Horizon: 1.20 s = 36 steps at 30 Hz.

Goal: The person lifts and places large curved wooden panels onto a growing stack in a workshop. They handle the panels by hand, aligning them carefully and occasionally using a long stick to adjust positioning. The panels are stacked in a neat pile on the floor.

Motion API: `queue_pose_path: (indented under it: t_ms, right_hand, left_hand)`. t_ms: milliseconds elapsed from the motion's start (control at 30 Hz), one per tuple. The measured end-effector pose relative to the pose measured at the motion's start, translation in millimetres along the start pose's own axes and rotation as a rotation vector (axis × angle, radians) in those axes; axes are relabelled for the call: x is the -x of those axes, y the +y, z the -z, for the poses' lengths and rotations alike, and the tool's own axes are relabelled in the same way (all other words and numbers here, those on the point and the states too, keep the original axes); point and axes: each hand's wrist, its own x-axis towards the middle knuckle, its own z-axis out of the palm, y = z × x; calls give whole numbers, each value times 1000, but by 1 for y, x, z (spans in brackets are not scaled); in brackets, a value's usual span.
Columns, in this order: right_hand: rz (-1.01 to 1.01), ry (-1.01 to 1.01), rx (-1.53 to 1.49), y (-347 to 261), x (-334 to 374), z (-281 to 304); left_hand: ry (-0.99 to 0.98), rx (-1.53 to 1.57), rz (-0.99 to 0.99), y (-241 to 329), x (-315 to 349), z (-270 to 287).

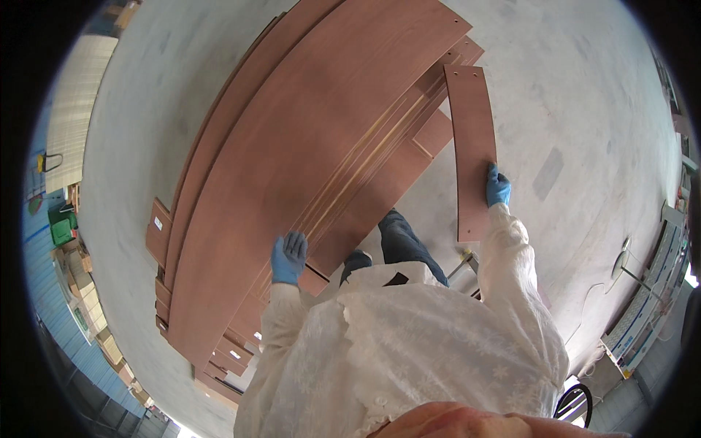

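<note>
One narrow brown board [473,146] in the right hand [498,186], left hand [290,259] unfolded by the large panel [314,131].
Right: blue-gloved, clamped on the board's right edge, below mid-length; board held over grey floor [562,241], right of the panel, upper end with two small holes [456,72] just beside the panel's upper right corner. Left: also blue-gloved, fingers [295,242] extended and loosely together, grasping nothing, at the panel's right edge toward its lower end; contact there unclear from this view. Smaller brown boards [158,232] along the panel's left side.
</note>
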Motion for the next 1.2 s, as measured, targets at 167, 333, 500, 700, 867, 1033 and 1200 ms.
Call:
queue_pose_path:
  t_ms: [167, 333, 500, 700, 867, 1033, 1200]
  right_hand:
    - [-36, -46, 3, -31, -28, -41]
    - [41, -99, -33, -86, -65, -54]
    - [165, -127, 12, -147, -135, -63]
    - [96, -220, -15, -151, -171, -97]
    - [148, -166, -103, -137, -163, -104]
    - [90, -227, -111, -165, -172, -86]
    - [167, -189, -1, -215, -188, -98]
  left_hand:
    - [-116, -74, 110, -32, 1, 21]
    - [-254, -137, 205, -59, 7, -12]
    - [-136, -244, 206, -69, 7, -31]
    - [-80, -290, 231, -76, 7, -42]
    - [-95, -359, 248, -80, -2, -59]
    - [-164, -449, 228, -80, -15, -70]
    - [-71, -508, 266, -77, -19, -85]
